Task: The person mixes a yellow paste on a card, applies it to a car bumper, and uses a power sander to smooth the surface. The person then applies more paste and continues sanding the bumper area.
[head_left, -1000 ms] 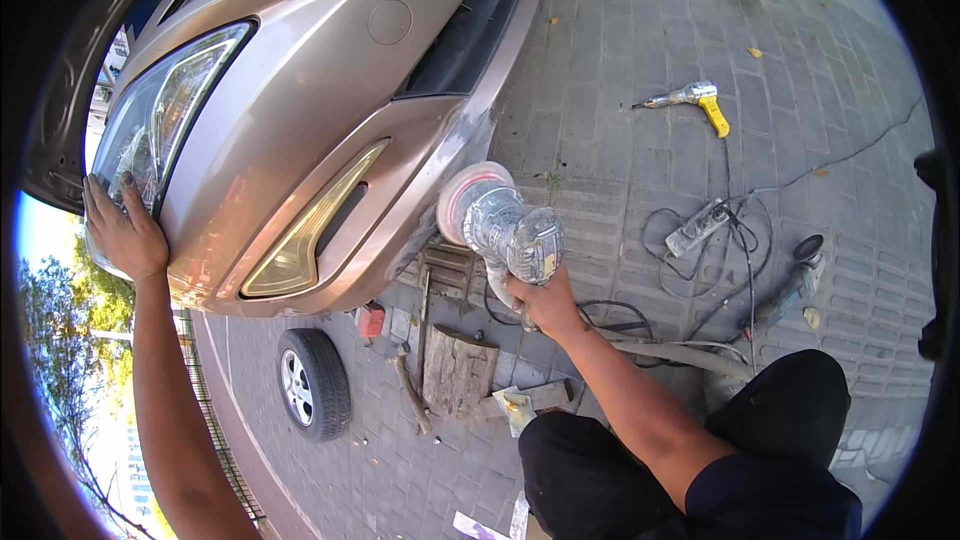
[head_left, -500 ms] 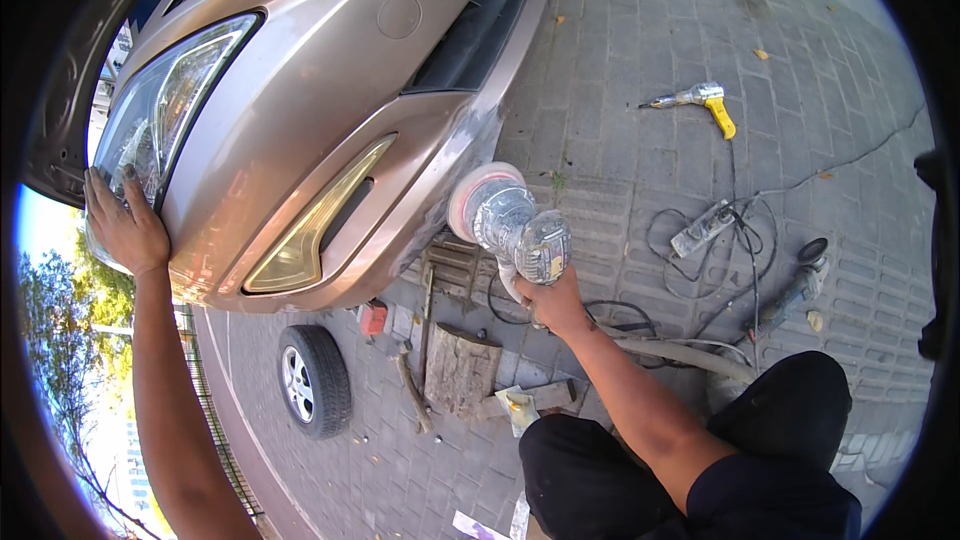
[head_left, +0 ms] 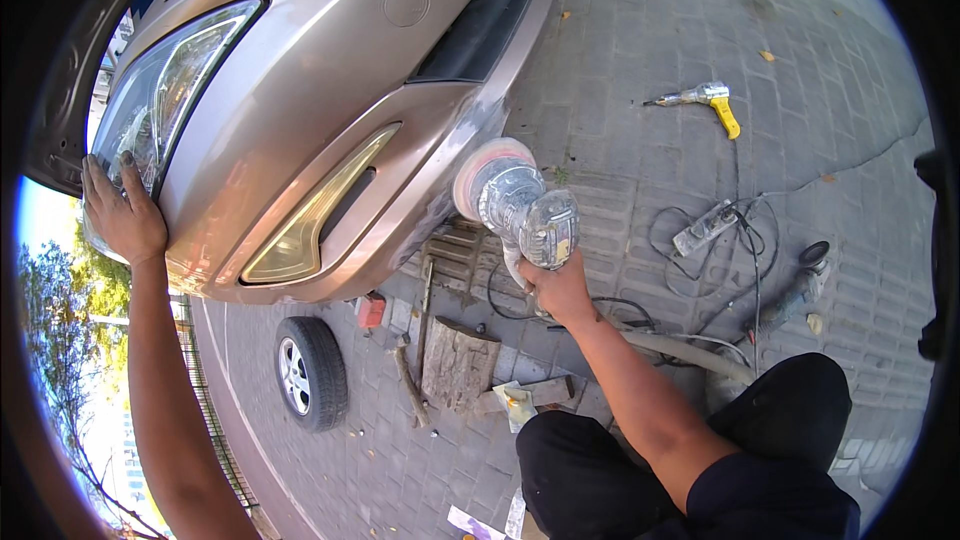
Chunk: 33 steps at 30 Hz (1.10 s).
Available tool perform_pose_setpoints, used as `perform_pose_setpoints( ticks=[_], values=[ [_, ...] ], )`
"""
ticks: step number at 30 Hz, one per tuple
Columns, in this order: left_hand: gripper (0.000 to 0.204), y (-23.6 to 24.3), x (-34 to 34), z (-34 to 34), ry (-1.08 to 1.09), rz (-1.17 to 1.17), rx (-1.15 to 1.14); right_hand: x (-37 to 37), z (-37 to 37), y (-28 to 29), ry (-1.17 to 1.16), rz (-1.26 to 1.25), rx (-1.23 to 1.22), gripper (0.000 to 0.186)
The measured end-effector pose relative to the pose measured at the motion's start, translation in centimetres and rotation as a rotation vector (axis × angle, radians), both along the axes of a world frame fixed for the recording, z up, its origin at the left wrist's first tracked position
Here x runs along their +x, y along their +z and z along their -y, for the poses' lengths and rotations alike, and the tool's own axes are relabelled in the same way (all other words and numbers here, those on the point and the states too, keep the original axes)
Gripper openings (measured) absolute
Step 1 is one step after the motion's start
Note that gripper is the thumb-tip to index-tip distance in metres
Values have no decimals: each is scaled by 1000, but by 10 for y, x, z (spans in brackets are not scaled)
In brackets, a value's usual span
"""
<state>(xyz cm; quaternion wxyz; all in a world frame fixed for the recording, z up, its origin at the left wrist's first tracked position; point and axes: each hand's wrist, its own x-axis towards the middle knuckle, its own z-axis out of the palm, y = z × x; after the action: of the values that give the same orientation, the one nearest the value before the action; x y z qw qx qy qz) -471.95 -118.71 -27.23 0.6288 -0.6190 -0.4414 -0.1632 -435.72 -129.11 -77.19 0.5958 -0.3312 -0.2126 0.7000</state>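
My right hand point(head_left: 558, 286) is wrapped round the handle of a dusty orbital sander point(head_left: 522, 208). The sander's round pink-edged pad point(head_left: 482, 175) faces the lower edge of a bronze car bumper point(head_left: 370, 195), where a scuffed grey, sanded strip point(head_left: 477, 120) shows. Whether the pad touches the bumper I cannot tell for certain. My left hand point(head_left: 130, 218) lies with fingers stretched on the car's corner, at the edge of the headlight point(head_left: 180, 90). Below the headlight sits a yellowed fog lamp point(head_left: 320, 215) in the bumper.
A heat gun point(head_left: 712, 103) with a yellow handle lies on the paving. Near it are a power strip point(head_left: 705, 228), tangled cables and a dusty angle tool point(head_left: 795, 290). A loose wheel point(head_left: 311, 373), a wooden block point(head_left: 460, 365) and a red object point(head_left: 371, 311) rest beneath the bumper.
The sander and my right hand have shifted slightly right relative to the bumper's lower edge. My left hand stays on the car's corner. The whole view has moved a little.
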Motion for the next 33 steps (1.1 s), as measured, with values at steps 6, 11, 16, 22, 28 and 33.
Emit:
perform_pose_setpoints(
  ticks=[6, 11, 16, 22, 28, 33],
  values=[
    [77, 2, 0, -1, 8, 5, 1, -15, 17, -19, 125, 181, -45, 21],
    [78, 1, -1, 0, 18, -1, 10, -31, 31, -9, 87, 290, 125, 29],
    [78, 1, 1, -1, 15, 2, 1, -39, 38, -18, 91, 279, 203, 33],
    [78, 2, 0, 1, 2, -1, -2, -30, 23, -21, 147, 102, 56, 28],
    [78, 0, 0, 1, 4, 11, -5, -22, 22, -12, 148, 144, 52, 26],
    [78, 1, 1, 1, 19, 20, 5, -26, 29, -12, 124, 186, 146, 28]
  ],
)
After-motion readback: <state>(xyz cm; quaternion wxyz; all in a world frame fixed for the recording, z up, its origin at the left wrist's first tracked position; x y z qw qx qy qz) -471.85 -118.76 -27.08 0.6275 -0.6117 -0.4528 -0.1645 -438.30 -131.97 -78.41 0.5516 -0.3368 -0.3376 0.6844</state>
